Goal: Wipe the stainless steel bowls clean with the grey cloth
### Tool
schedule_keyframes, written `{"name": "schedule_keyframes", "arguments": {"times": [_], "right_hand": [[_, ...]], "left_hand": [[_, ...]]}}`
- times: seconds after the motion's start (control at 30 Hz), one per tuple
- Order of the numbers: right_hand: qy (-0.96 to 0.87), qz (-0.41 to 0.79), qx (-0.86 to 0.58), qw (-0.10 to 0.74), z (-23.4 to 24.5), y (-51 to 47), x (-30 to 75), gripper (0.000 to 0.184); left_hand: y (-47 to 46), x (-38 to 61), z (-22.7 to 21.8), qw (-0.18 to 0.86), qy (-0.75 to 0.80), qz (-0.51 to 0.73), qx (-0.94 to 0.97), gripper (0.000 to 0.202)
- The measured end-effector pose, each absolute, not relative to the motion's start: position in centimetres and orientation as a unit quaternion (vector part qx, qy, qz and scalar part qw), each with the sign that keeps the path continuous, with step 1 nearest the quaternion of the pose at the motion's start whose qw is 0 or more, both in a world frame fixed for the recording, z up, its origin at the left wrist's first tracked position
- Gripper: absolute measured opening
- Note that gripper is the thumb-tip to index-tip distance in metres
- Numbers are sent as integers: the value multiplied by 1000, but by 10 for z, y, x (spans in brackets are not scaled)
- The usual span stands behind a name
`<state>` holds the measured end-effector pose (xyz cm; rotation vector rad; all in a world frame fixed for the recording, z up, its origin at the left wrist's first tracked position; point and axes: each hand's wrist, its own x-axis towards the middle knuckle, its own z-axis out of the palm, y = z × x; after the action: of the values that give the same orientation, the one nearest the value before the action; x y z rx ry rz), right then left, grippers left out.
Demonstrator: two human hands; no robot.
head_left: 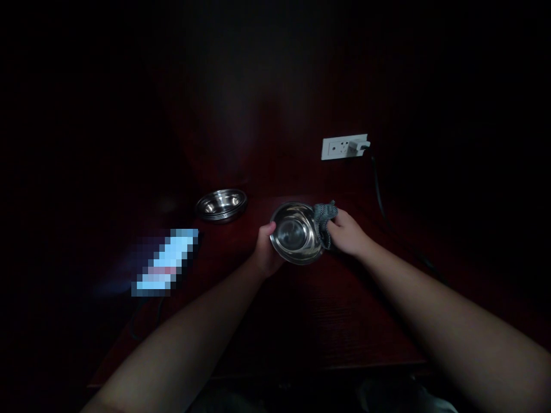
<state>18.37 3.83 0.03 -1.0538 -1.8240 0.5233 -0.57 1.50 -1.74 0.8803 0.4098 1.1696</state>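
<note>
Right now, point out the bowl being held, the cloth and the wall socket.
Held bowl (291, 234): head view, on its inner bottom.
Cloth (324, 214): head view, on its bunched upper part.
Wall socket (339, 148): head view, on its faceplate.

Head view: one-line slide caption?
In dim light, the left hand holds a metal bowl while the right hand holds a dark cloth against its rim.

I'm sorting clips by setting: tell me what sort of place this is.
Probably a dim room indoors, at a table: a reddish tabletop, a wall socket and metal bowls suggest it.
</note>
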Motion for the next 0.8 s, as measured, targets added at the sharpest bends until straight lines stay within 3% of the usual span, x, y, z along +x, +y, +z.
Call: {"name": "schedule_keyframes", "arguments": {"times": [0.3, 0.53, 0.8], "right_hand": [[-766, 137, -476, 409, -3, 42, 188, 24], [-810, 137, -417, 388, 3, 39, 193, 25], [-827, 183, -360, 391, 11, 34, 193, 17]], "left_hand": [[15, -3, -19, 740, 198, 515, 383, 59], [18, -7, -15, 728, 201, 525, 392, 60], [17, -17, -21, 777, 225, 399, 431, 61]]}}
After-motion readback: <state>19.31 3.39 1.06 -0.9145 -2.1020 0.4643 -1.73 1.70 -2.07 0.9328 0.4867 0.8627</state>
